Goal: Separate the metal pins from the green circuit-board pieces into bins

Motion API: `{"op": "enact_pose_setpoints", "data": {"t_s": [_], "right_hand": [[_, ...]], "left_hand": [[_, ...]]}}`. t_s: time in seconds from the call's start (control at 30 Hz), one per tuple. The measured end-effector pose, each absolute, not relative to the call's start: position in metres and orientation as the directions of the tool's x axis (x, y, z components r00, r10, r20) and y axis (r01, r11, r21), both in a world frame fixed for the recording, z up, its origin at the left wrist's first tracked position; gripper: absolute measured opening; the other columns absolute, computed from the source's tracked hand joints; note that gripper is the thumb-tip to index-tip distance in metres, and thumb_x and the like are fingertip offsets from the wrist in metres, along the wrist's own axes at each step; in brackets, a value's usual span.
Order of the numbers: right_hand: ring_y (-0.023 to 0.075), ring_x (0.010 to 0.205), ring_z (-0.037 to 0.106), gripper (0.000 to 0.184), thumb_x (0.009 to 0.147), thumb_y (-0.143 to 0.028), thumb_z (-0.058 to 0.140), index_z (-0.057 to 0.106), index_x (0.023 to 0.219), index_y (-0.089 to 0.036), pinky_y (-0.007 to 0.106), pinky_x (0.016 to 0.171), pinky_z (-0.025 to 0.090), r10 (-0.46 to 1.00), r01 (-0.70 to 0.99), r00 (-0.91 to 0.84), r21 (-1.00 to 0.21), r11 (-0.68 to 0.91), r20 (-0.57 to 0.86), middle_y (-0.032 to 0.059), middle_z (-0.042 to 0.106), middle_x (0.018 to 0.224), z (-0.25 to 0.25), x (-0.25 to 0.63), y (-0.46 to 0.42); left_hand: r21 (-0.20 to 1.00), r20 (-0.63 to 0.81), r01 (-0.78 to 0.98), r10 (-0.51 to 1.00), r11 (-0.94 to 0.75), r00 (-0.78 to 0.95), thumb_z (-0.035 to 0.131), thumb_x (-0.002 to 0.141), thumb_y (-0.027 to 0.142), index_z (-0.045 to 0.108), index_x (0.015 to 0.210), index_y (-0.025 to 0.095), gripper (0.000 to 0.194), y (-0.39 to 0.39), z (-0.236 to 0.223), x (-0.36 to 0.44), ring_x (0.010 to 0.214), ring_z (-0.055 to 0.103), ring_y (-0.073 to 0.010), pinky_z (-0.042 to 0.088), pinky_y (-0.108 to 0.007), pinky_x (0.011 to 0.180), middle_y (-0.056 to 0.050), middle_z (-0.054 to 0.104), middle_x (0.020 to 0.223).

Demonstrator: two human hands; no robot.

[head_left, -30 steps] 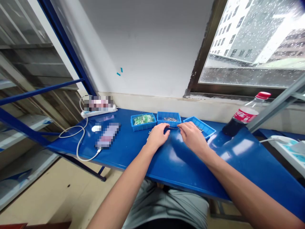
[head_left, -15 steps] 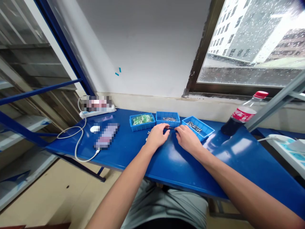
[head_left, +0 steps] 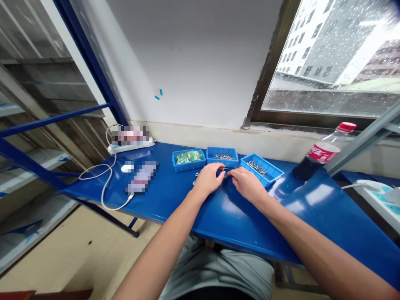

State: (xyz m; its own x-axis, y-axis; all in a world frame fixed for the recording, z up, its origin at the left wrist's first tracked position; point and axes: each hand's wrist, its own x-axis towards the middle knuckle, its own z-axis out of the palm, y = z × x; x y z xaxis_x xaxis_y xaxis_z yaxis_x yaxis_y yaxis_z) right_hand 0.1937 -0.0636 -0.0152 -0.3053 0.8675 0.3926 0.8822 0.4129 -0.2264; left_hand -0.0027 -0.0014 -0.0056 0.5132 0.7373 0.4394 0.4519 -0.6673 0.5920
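Note:
My left hand [head_left: 210, 178] is closed in a pinch over the blue table, with a thin, screw-like metal piece [head_left: 226, 168] at its fingertips. Close by on the right, my right hand [head_left: 245, 181] also pinches with thumb and forefinger at the other end of that piece; what exactly it grips is too small to tell. Behind the hands, a blue bin [head_left: 221, 155] contains long thin screws. The angled blue bin [head_left: 272, 171] beside my right hand holds short metal fasteners. Several small metal parts [head_left: 196, 177] lie left of my left hand, partly hidden by it.
A third blue bin [head_left: 189, 161] holds green-and-clear packets. A cola bottle [head_left: 321, 153] stands at the right near a grey metal post. On the left lie a phone [head_left: 142, 178] with a white cable and a white power strip [head_left: 133, 146]. Another power strip [head_left: 379, 198] is far right.
The view has shifted slightly, moving everything a little right. Both hands stay close together in a pinch; my right fingertips have moved slightly lower.

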Motion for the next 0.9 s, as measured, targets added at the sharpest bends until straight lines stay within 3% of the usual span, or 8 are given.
{"op": "enact_pose_setpoints", "data": {"t_s": [0.23, 0.37, 0.47, 0.53, 0.67, 0.9], "right_hand": [[0.0284, 0.101, 0.069, 0.030, 0.095, -0.010, 0.053, 0.074, 0.113, -0.020, 0.042, 0.092, 0.056, 0.858, 0.871, -0.250, -0.284, 0.402, 0.448, 0.0100, 0.076, 0.106, -0.014, 0.193, -0.062], [0.0234, 0.088, 0.070, 0.023, 0.089, -0.013, 0.058, 0.073, 0.104, -0.022, 0.038, 0.082, 0.060, 0.840, 0.730, -0.055, -0.552, 0.403, 0.540, 0.0080, 0.072, 0.101, -0.008, 0.185, -0.066], [0.0228, 0.088, 0.072, 0.011, 0.086, -0.021, 0.064, 0.071, 0.094, -0.024, 0.036, 0.080, 0.062, 0.871, 0.546, 0.095, -0.757, 0.359, 0.482, 0.0054, 0.073, 0.097, -0.004, 0.182, -0.068], [0.0237, 0.090, 0.073, 0.007, 0.084, -0.025, 0.066, 0.070, 0.090, -0.024, 0.037, 0.083, 0.062, 0.893, 0.467, 0.148, -0.826, 0.317, 0.426, 0.0048, 0.074, 0.095, -0.003, 0.182, -0.067], [0.0239, 0.090, 0.074, 0.013, 0.084, -0.026, 0.065, 0.071, 0.095, -0.023, 0.039, 0.086, 0.062, 0.902, 0.449, 0.149, -0.840, 0.304, 0.405, 0.0053, 0.075, 0.097, -0.005, 0.183, -0.066], [0.0212, 0.082, 0.071, 0.038, 0.087, -0.024, 0.063, 0.071, 0.124, -0.021, 0.038, 0.083, 0.062, 0.873, 0.534, 0.011, -0.741, 0.408, 0.488, 0.0046, 0.075, 0.094, -0.006, 0.180, -0.068]], "left_hand": [[0.654, 0.444, 0.402, 0.756, -0.641, 0.482, 0.052, 0.105, 0.025, 0.076, 0.119, 0.020, 0.028, -0.002, -0.002, -0.002, 0.112, 0.075, -0.0261, 0.057, -0.039, 0.104, -0.008, 0.080, 0.120], [0.664, 0.450, 0.339, 0.719, -0.666, 0.530, 0.056, 0.097, 0.015, 0.074, 0.121, 0.019, 0.030, -0.005, 0.000, -0.002, 0.113, 0.075, -0.0246, 0.056, -0.037, 0.106, -0.008, 0.080, 0.120], [0.612, 0.472, 0.276, 0.622, -0.742, 0.625, 0.064, 0.092, 0.015, 0.074, 0.123, 0.018, 0.033, -0.007, 0.000, 0.000, 0.116, 0.073, -0.0265, 0.056, -0.039, 0.106, -0.010, 0.078, 0.125], [0.612, 0.470, 0.261, 0.608, -0.747, 0.640, 0.065, 0.093, 0.018, 0.075, 0.120, 0.018, 0.029, -0.007, 0.000, 0.000, 0.112, 0.074, -0.0265, 0.058, -0.039, 0.103, -0.010, 0.079, 0.123], [0.716, 0.441, 0.235, 0.687, -0.657, 0.577, 0.064, 0.098, 0.023, 0.075, 0.121, 0.020, 0.026, -0.006, 0.001, 0.000, 0.105, 0.077, -0.0244, 0.059, -0.036, 0.098, -0.009, 0.081, 0.117], [0.901, 0.338, 0.064, 0.786, -0.430, 0.518, 0.071, 0.093, 0.020, 0.065, 0.137, 0.020, 0.044, -0.003, 0.000, 0.000, 0.100, 0.078, -0.0230, 0.060, -0.036, 0.096, -0.007, 0.081, 0.105]]}}
